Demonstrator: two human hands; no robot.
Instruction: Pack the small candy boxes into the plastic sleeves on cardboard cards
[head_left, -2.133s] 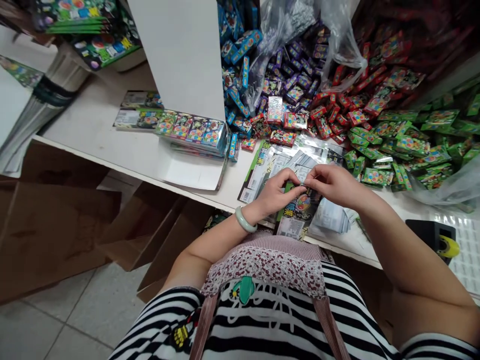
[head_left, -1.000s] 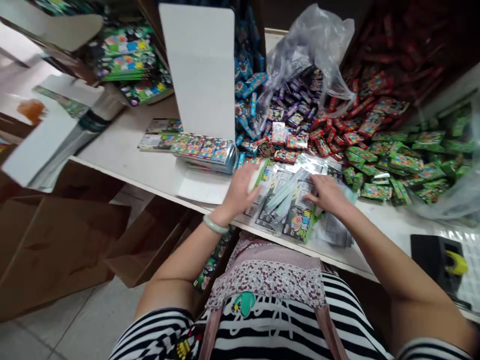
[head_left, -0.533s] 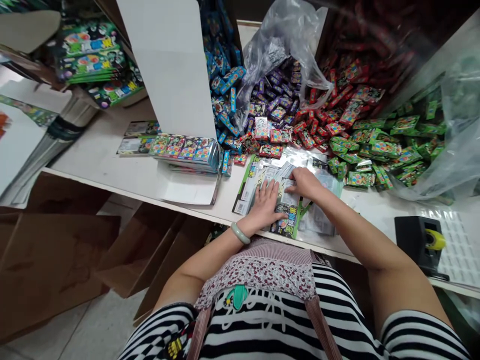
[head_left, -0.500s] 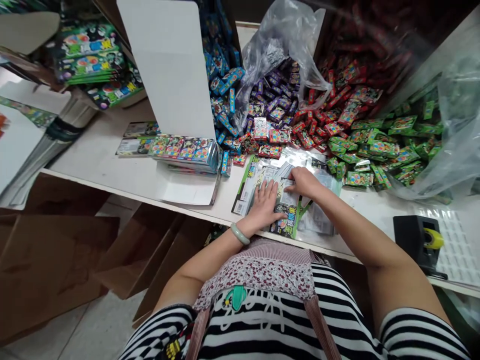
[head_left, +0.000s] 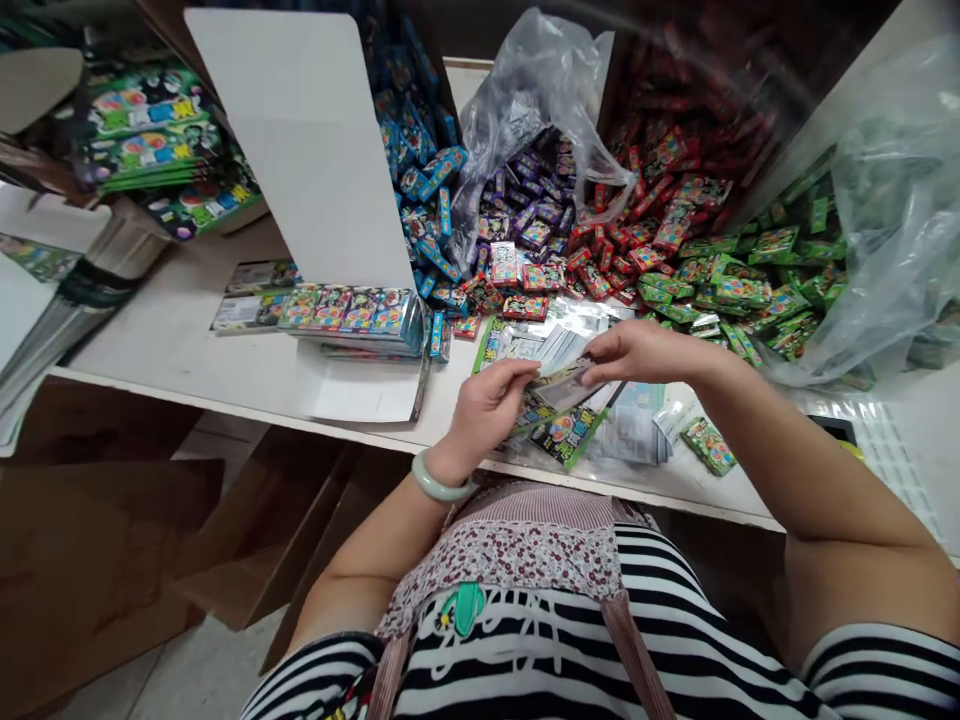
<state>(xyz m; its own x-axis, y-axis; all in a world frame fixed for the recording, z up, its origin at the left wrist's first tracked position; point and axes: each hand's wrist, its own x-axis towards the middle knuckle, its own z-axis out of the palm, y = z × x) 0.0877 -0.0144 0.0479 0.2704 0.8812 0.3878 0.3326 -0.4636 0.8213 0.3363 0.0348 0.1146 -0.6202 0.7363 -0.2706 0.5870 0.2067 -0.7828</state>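
Both hands are at a flat printed plastic bag (head_left: pixel 564 380), lifted and tilted over the table. My right hand (head_left: pixel 634 352) pinches its right end between thumb and fingers. My left hand (head_left: pixel 487 405), with a pale bangle at the wrist, is closed at its left edge; the fingertips partly hide the grip. Beneath lies another green-and-black printed bag (head_left: pixel 564 435). Behind the hands are grey-white paper strips (head_left: pixel 561 346), and more clear bags with pale sheets (head_left: pixel 636 430) rest to the right. A small green candy box (head_left: pixel 707 446) lies beside my right forearm.
Heaped small boxes line the back: blue (head_left: pixel 431 175), purple (head_left: pixel 536 200), red (head_left: pixel 675 215) and green (head_left: pixel 750 280). An open white display carton (head_left: pixel 307 150) holds a row of packs (head_left: pixel 349 308). A tape dispenser (head_left: pixel 832 428) is partly behind my right arm. Brown cartons (head_left: pixel 97 540) stand below.
My left hand has come up from lying flat on the printed bags and closed. A bag is now raised between both hands. The view has shifted slightly to the right.
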